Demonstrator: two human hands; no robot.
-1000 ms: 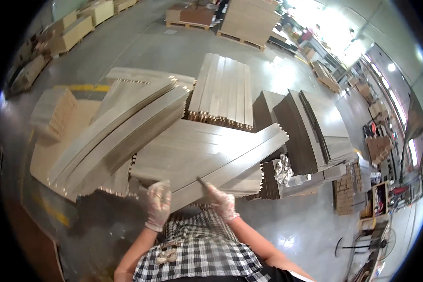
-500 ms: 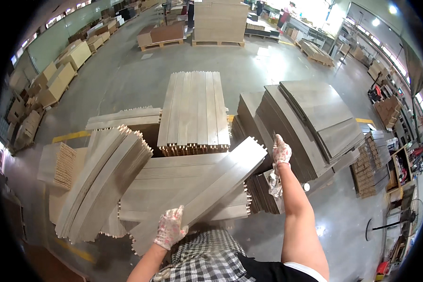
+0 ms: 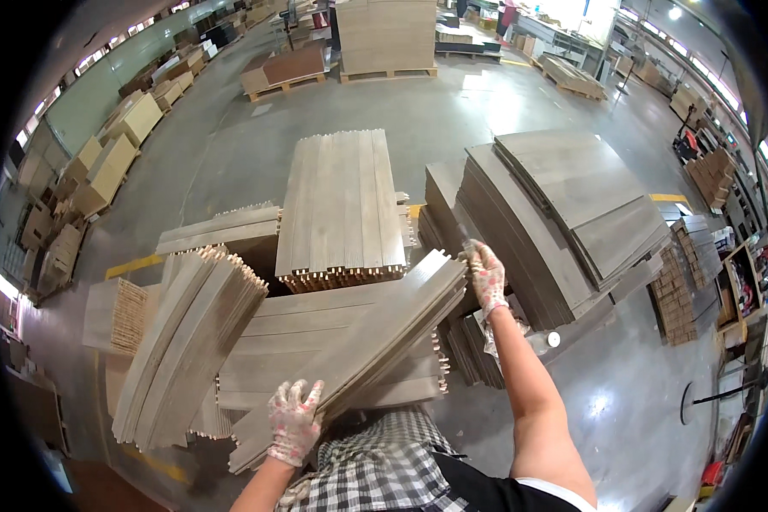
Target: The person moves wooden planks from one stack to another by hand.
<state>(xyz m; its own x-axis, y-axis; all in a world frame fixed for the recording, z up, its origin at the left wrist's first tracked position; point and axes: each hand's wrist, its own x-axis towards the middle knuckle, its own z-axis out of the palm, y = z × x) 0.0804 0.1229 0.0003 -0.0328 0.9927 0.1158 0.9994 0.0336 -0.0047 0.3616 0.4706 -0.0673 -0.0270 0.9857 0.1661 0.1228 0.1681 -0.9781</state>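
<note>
2 gloved hands on 1 bundle of long wooden slats (image 3: 358, 341), which I see lying slantwise across the flat stack of boards (image 3: 315, 328) right in front of the person. Left hand (image 3: 294, 421) is closed over the near, lower end of the bundle, fingers curled onto its top face. Right hand (image 3: 486, 275) is stretched out, arm straight, gripping the far upper end of the same bundle at its corner. The bundle runs from low left to high right between the 2 hands.

Just left of it, a leaning stack of slats (image 3: 192, 341) fans out on edge. Beyond, a flat pallet of pale boards (image 3: 341, 205) with pegs showing along its near edge. To the right, grey panels (image 3: 571, 205) piled in curved, overlapping layers. Everything stands on a concrete floor (image 3: 623, 401), with more pallets well apart in the background.
</note>
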